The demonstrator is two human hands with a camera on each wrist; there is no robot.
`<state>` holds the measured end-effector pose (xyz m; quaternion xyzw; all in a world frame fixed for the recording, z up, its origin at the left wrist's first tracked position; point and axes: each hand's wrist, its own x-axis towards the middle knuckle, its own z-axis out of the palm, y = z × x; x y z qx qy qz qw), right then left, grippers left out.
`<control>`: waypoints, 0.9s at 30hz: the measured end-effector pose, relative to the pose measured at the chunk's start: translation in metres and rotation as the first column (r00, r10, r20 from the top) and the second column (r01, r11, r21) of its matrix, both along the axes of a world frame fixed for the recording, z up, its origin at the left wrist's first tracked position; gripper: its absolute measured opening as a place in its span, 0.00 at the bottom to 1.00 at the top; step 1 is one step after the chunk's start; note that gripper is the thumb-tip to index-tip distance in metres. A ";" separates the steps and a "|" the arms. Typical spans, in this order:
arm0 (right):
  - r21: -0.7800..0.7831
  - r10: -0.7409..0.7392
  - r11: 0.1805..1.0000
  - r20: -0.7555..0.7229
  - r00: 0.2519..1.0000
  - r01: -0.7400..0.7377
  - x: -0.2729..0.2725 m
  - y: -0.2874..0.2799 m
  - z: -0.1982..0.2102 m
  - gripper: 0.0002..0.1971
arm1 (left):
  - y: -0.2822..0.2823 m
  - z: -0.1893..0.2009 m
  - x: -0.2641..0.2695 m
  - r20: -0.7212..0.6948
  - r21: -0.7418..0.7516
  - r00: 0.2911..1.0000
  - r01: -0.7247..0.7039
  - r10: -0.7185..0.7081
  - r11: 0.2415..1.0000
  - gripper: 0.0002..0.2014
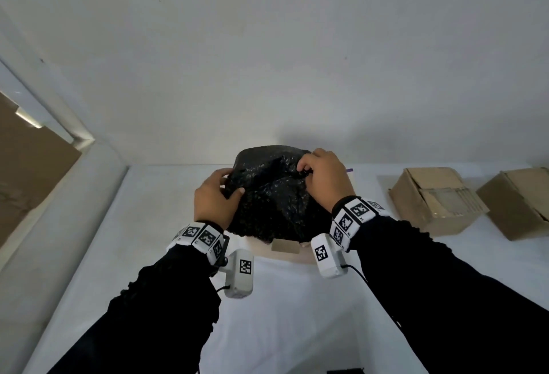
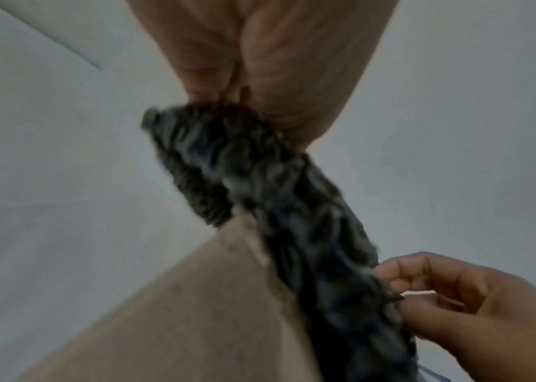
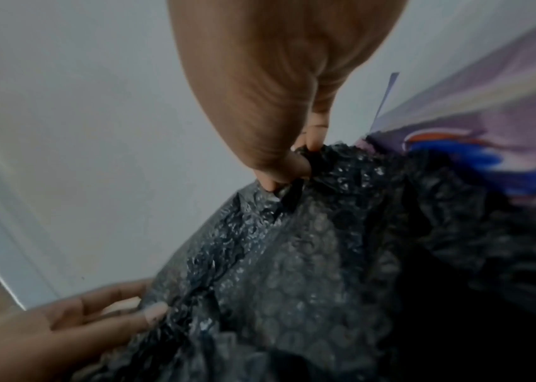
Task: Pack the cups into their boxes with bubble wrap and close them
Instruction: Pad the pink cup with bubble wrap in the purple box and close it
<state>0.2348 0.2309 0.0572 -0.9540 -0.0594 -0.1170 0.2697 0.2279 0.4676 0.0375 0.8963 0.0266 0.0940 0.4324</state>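
Note:
A crumpled sheet of black bubble wrap [image 1: 273, 195] bulges over a pale box [image 1: 292, 255] at the middle of the table. My left hand [image 1: 230, 185] grips the wrap's left edge between thumb and fingers. In the left wrist view that left hand [image 2: 237, 95] clutches a bunched fold of the bubble wrap [image 2: 260, 181] above a tan cardboard flap [image 2: 201, 310]. At the upper right of the bundle, my right hand [image 1: 304, 168] pinches the wrap. The right wrist view shows the right hand [image 3: 296, 165] pinching the bubble wrap [image 3: 309, 258] beside a purple and blue printed panel [image 3: 495, 155]. No cup shows.
Two brown cardboard boxes [image 1: 436, 198] [image 1: 517, 201] lie on the white table [image 1: 282, 314] to the right. A plain wall [image 1: 267, 62] stands just behind the bundle. A white frame with a brown board [image 1: 29, 166] runs along the left.

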 end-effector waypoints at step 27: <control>-0.666 0.044 0.718 -0.243 0.969 -0.200 -0.027 -0.001 -0.021 0.17 | -0.068 0.013 0.020 -0.097 0.777 0.929 0.294 -0.356 0.557 0.19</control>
